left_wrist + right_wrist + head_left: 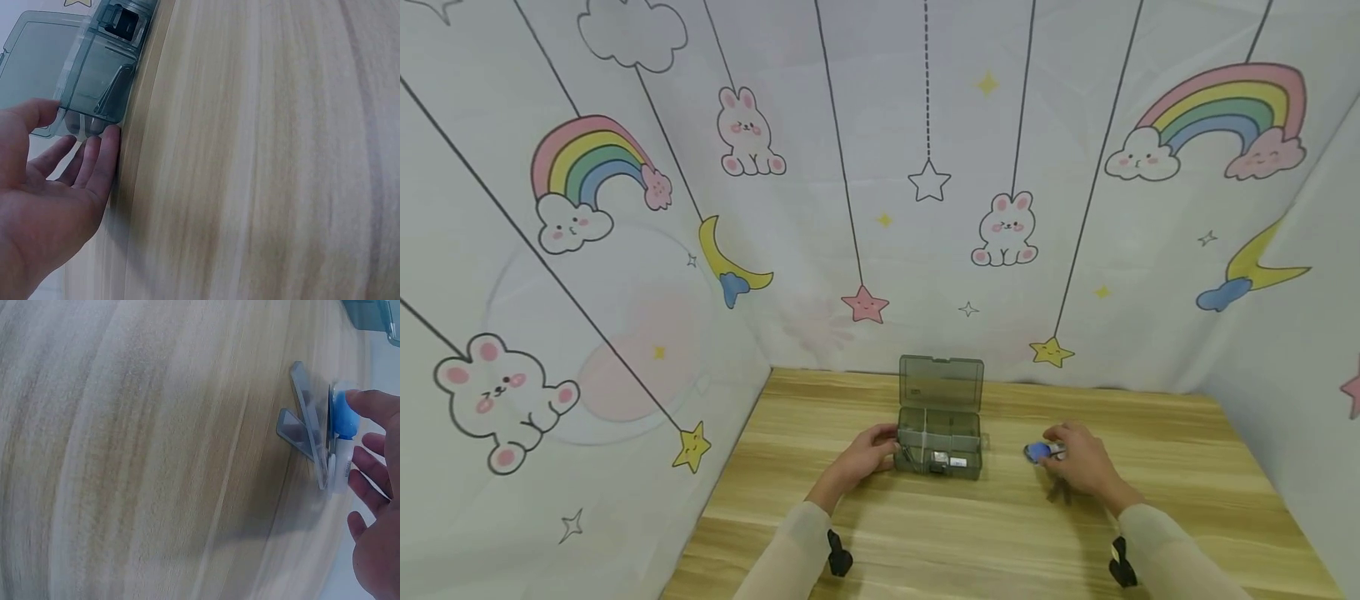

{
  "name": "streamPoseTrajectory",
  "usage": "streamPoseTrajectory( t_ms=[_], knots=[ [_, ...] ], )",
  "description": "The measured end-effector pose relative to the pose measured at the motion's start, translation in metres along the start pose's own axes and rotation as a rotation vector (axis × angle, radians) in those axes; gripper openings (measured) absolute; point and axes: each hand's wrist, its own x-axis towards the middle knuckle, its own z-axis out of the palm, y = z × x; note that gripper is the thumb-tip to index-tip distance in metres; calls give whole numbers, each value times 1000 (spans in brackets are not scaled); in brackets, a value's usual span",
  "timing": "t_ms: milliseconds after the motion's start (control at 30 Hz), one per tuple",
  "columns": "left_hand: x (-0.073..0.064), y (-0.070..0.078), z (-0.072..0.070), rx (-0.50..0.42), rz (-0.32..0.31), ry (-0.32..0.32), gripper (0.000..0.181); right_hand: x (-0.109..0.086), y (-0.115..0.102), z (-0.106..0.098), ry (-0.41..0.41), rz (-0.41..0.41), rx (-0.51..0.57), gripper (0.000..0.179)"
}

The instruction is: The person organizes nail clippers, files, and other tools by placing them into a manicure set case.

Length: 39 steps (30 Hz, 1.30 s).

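Observation:
A grey-green translucent plastic compartment box (966, 419) stands on the table with its lid (942, 383) raised. My left hand (861, 457) is at its left end, fingers loosely bent and fingertips touching the wall, as the left wrist view also shows. A dark clip (114, 90) lies in the nearest compartment, and small white-labelled pieces (957, 462) lie beside it. To the right of the box, my right hand (1081, 460) pinches a small blue-and-white object (345, 415), thumb on the blue part; its kind is unclear. Flat grey strips (306, 412) appear close beside it in the right wrist view.
The wood-grain table (1000, 533) extends around the box. White cloth walls (880, 250) printed with rabbits, rainbows and stars stand behind and at both sides. Black straps (840, 557) hang at the wrists.

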Motion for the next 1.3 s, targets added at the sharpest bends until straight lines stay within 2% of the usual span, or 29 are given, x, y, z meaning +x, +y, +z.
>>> streamPoseTrajectory(
  t_ms=[167, 300, 833, 1033, 1300],
  knots=[
    [2, 0, 0, 0, -2, 6, 53, 3, 2, 4, -30, 1, -55, 41],
    [1, 0, 1, -2, -3, 3, 53, 3, 5, 8, -39, -1, -58, 37],
    [-2, 6, 6, 10, -3, 10, 54, 9, -1, 8, -69, 17, 67, 25],
    [-1, 5, 5, 3, -4, 5, 54, 16, -15, 11, -48, 12, 88, 21],
    [0, 1, 1, -1, -8, 4, 54, 29, -54, 9, -21, -56, 171, 20]
  ],
)
